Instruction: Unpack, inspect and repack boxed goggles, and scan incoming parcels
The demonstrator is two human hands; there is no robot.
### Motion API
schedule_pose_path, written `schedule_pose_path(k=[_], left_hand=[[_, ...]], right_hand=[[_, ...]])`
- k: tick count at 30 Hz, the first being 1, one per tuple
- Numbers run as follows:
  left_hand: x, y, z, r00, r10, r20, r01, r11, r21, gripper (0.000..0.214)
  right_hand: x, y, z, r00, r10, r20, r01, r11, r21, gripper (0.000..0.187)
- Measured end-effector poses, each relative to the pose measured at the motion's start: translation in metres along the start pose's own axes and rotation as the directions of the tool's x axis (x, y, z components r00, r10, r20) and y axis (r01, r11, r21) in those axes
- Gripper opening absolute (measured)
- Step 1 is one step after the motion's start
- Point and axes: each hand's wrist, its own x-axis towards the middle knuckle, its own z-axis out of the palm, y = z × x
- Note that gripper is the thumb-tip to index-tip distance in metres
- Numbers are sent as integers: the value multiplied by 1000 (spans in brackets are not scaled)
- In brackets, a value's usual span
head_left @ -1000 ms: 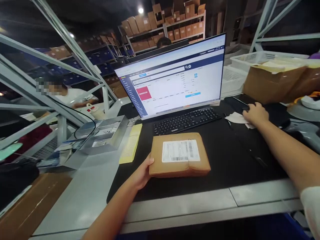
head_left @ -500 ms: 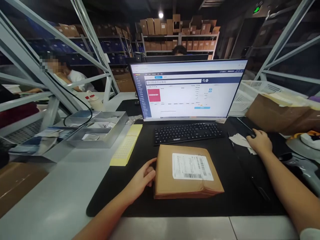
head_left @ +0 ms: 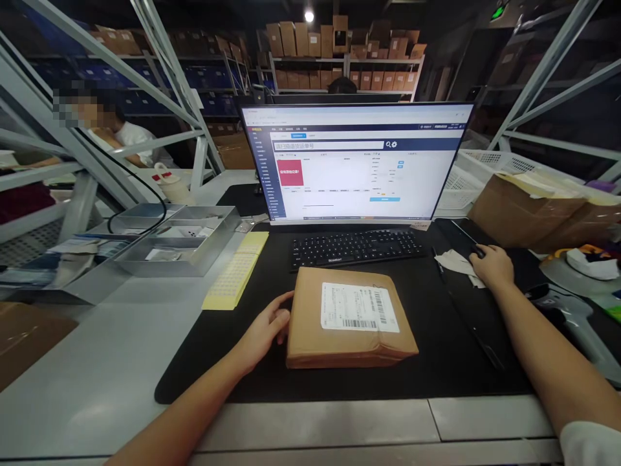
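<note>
A brown cardboard parcel [head_left: 310,310] with a white shipping label [head_left: 359,307] lies flat on the black desk mat [head_left: 233,382]. Against the parcel's left side rests my left hand [head_left: 266,327], its fingers loosely bent and thumb apart, not wrapped round it; some fingertips are hidden behind the edge. My right hand [head_left: 493,264] is closed over a dark computer mouse [head_left: 479,252], of which only the front shows. A crumpled piece of white paper [head_left: 458,262] lies just left of that hand. Behind the parcel sits a black keyboard [head_left: 359,247].
A lit monitor [head_left: 334,168] stands behind the keyboard. On the left are yellow sheets [head_left: 236,270] and a grey divided tray [head_left: 194,259]. A barcode scanner [head_left: 577,323] and a brown carton [head_left: 524,210] are on the right. Another person [head_left: 138,139] sits at the far left.
The whole view has shifted, so things appear slightly higher and further left. Both hands keep their places, at the parcel and on the mouse.
</note>
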Motion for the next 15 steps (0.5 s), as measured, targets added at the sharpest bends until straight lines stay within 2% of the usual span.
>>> schedule_pose_path(k=[6,15], left_hand=[[3,-4,-7,1000,11,-1,-11,992,129,83],[0,-2,-13,984,77,159,-108,974,198,86]], right_hand=[[-2,-1,-2,1000,0,-3,0,1000,5,58],[-4,-3,-3,1000,-25,0,25,1000,12,52]])
